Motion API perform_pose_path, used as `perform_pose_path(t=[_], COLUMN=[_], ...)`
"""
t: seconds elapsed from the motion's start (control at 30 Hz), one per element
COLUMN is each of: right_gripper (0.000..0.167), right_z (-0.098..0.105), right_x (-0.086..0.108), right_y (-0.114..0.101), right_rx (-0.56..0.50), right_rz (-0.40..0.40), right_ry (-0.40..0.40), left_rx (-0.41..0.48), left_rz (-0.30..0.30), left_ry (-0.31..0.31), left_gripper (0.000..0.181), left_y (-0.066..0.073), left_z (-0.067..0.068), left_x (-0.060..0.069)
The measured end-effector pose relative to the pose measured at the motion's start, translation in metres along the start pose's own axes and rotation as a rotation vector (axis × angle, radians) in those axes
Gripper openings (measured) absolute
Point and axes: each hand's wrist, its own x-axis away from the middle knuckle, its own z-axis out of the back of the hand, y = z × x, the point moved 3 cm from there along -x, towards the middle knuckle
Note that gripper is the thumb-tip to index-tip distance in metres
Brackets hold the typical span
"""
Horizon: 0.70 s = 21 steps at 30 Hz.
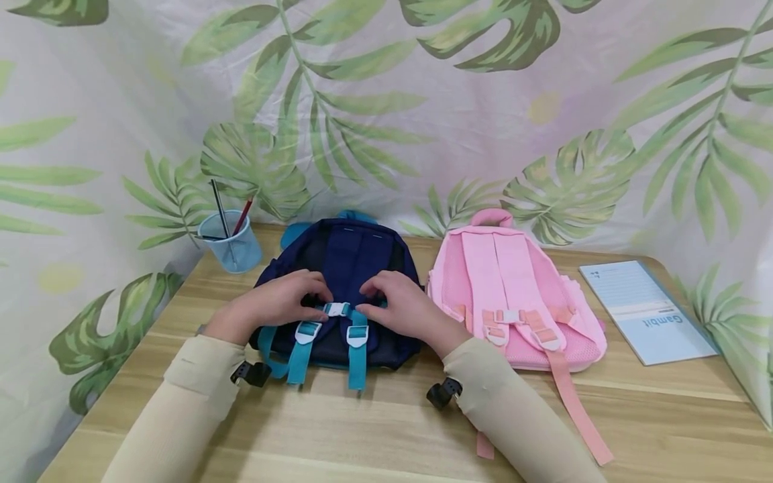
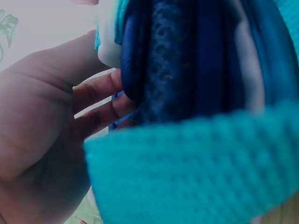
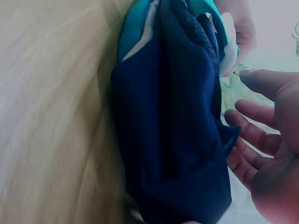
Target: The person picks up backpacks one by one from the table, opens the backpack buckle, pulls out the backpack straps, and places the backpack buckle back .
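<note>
The left hand [image 1: 284,298] bends at the left end of the white buckle [image 1: 337,309] on the navy backpack [image 1: 349,272], and I cannot tell whether it pinches anything; the right hand [image 1: 400,303], fingers loosely apart, holds nothing near the other end. The navy backpack lies on the table [image 1: 338,436], 2 teal strap tails [image 1: 357,370] crossing its near edge, a pink backpack [image 1: 504,268] to its right, a pen cup [image 1: 237,251] to its left.

The word "Gambit" [image 1: 662,321] on the pale blue notebook [image 1: 649,312]
</note>
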Motion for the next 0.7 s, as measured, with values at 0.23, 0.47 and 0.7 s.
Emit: perform_pose_path(t=[0.23, 0.47, 0.7], right_gripper=[0.033, 0.033, 0.028], right_z=[-0.011, -0.023, -0.031], right_x=[-0.008, -0.016, -0.022], right_y=[-0.003, -0.009, -0.013], right_rx=[-0.006, 0.059, 0.116], right_rz=[-0.028, -0.018, 0.012], right_ry=[-0.046, -0.072, -0.088], left_rx=[-0.004, -0.014, -0.011], left_rz=[-0.005, -0.010, -0.003], left_ry=[-0.004, -0.002, -0.023], left_gripper=[0.015, 0.013, 0.011], left_y=[0.000, 0.000, 0.001], left_z=[0.000, 0.000, -0.002], left_x=[-0.001, -0.001, -0.001])
